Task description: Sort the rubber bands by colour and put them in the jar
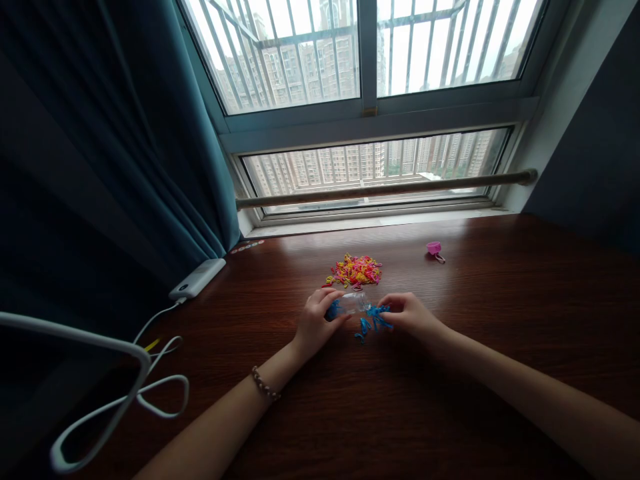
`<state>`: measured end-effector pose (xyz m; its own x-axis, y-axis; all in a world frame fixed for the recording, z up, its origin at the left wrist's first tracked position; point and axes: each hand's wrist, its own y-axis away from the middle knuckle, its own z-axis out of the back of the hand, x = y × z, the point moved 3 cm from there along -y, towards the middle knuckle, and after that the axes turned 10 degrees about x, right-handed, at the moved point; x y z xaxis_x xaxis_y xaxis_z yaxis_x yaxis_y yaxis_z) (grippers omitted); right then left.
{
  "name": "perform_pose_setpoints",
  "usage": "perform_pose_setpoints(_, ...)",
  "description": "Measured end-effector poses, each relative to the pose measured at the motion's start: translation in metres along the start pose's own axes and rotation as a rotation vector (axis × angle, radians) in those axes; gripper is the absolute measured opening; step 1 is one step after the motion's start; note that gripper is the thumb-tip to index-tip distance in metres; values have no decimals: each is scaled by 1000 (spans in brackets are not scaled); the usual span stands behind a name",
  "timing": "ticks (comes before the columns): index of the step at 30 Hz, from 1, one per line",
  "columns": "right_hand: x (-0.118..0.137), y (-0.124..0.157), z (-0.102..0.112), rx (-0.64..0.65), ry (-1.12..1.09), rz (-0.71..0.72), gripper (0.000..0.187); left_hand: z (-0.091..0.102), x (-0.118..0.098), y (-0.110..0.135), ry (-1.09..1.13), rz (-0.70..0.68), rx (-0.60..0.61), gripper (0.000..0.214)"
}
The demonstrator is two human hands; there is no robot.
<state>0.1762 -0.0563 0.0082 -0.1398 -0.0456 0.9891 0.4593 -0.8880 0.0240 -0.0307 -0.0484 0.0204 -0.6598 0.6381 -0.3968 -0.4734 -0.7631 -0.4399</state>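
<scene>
Pile, red-yellow, behind bottle | pink cap right | white box left

- I watch through one camera, worn on the person's head and looking forward and down.
- From above the near side, it takes in most of the tabletop.
- Left hand and right hand sit just below centre, at middling range, both small in my frame.
- Farther off, I face the window across the top, slightly askew.
- My wide view reaches the curtain leftward and a dark wall rightward.
</scene>
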Motion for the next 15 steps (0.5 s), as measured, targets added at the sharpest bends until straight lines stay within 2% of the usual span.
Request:
perform_pose_setpoints(2,-1,-1,-2,24,-141,-24,23,-1,0,1,-22,-10,14,37)
perform_pose_setpoints(5,0,-1,-5,40,-238,-20,25,-3,-1,1,-38,-21,26,37)
perform_pose_setpoints(12,3,-1,1,-58,-232,-18,27,-1,1,2,-110,21,-37,37)
perform_pose_setpoints(15,3,-1,2,-54,-223,-4,26,-3,0,2,-116,-22,8,38)
